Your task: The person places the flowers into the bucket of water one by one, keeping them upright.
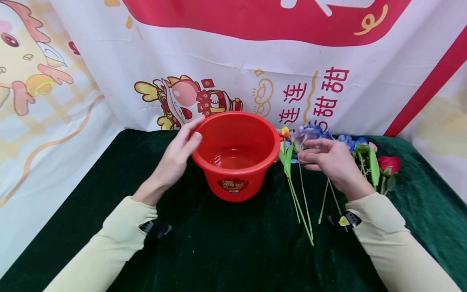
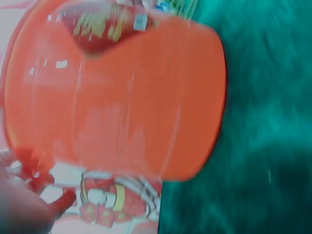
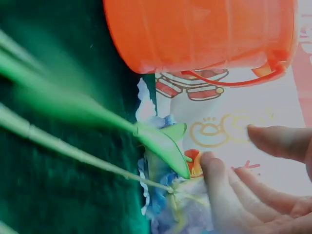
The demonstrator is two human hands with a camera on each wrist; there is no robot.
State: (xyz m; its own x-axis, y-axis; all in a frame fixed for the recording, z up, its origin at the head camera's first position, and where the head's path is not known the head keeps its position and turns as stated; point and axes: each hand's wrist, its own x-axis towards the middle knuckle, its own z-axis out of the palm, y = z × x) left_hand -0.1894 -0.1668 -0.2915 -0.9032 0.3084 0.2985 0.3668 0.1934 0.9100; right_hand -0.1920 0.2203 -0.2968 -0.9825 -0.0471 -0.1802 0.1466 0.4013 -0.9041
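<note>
Right hand [image 1: 330, 162] extends over the flowers with its fingers relaxed and, in the right wrist view, set apart from one another with nothing pinched between them; whether a fingertip brushes a petal is hard to tell. Left hand [image 1: 174, 156] is at the left side of the red plastic bucket [image 1: 215, 179], fingers reaching forward along the rim and thumb spread away from them; the left wrist view is too blurred to settle whether it touches. Beside the bucket's right wall lie an orange-yellow tulip [image 1: 284, 132] with long green leaves [image 1: 288, 158], and a pale purple flower [image 1: 298, 138] just behind the right fingertips. Blue flowers [image 1: 348, 141] spread farther right, partly blocked by the right hand, and a red rose [image 1: 389, 164] lies beyond its wrist. Thin stems [image 3: 48, 138] run from the blooms toward the person across the dark green cloth [image 1: 226, 251]. Upright near the cloth's far edge, the bucket stands between the left hand and the flowers, its mouth facing up to show a glossy inner wall and floor with pale reflections. A gold-lettered label [image 1: 233, 185] marks its front, and a red handle [image 3: 239, 84] curves low against its side. Behind everything hangs a white printed backdrop [image 1: 219, 52].
</note>
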